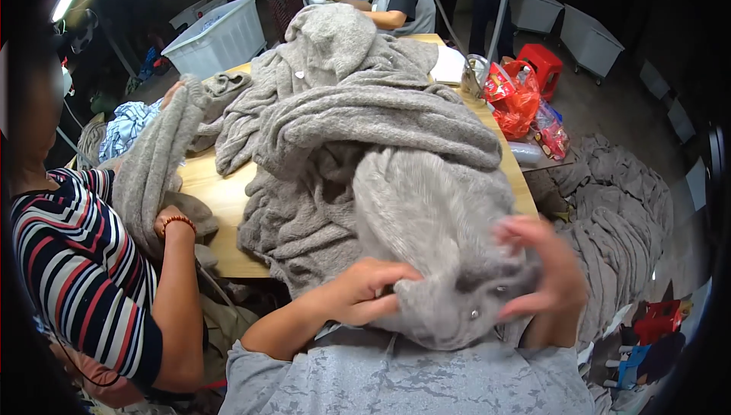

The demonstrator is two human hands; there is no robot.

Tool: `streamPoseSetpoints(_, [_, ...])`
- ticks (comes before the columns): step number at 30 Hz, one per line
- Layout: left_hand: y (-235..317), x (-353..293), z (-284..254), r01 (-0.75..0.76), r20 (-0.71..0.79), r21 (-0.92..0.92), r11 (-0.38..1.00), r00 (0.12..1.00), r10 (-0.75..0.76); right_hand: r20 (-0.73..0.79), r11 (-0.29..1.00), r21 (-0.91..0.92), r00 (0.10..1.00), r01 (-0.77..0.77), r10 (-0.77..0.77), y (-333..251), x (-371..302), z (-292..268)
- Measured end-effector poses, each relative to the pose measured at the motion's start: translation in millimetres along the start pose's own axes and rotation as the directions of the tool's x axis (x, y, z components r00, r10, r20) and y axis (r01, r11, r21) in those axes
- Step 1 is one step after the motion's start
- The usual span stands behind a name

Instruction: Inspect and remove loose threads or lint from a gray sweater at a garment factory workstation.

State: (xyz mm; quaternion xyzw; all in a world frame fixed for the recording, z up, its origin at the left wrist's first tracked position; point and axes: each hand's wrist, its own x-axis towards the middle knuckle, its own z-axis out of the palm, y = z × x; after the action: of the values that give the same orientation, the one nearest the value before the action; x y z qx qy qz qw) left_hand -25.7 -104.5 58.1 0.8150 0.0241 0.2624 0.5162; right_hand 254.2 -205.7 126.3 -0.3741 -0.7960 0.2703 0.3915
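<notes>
A grey knitted garment (430, 202) lies bunched at the table's near edge and hangs over my lap, partly smeared by motion. Two small shiny round fasteners show on its lower part. My left hand (369, 287) pinches a fold of it between thumb and fingers. To the right of the fasteners, my right hand (552, 266) has thumb and fingers spread apart, slightly blurred, with nothing visible between them. Beyond the garment, a big heap of similar grey-brown knitwear (327, 57) covers much of the wooden table (228, 221).
At my left, a person in a striped shirt (91, 263) handles grey knitwear (156, 164). More knitwear (609, 225) is piled low at right. Red plastic bags (514, 99), a red stool (541, 65) and a metal pole (499, 11) stand beyond. White bins (217, 38) and other people are farther back.
</notes>
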Motion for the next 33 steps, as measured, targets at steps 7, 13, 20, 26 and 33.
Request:
streamPoseSetpoints(7, [27,53,13,0.172,0.514,-0.448,0.877,0.852,0.096,0.519,0.992,0.086,0.854,-0.092,0.034,61,-20,116])
streamPoseSetpoints(13, [-32,67,-41,0.176,-0.481,-0.044,0.983,0.859,-0.175,0.179,0.891,0.418,0.977,-0.179,0.112,78,-52,85])
streamPoseSetpoints(20, [-59,34,-97,0.100,-0.573,-0.183,0.978,0.797,-0.189,-0.882,0.971,0.213,-0.449,-0.112,0.142,14,-253,-318])
streamPoseSetpoints(26, [-63,46,-78,0.082,-0.543,-0.231,0.969,0.816,-0.198,-0.666,0.184,0.316,-0.355,-0.931,-0.656,-27,-412,-411])
streamPoseSetpoints(33, [-58,79,-40,0.198,-0.304,0.013,0.980,0.935,-0.185,-0.685,0.064,0.475,-0.322,-0.878,0.653,210,-460,-196])
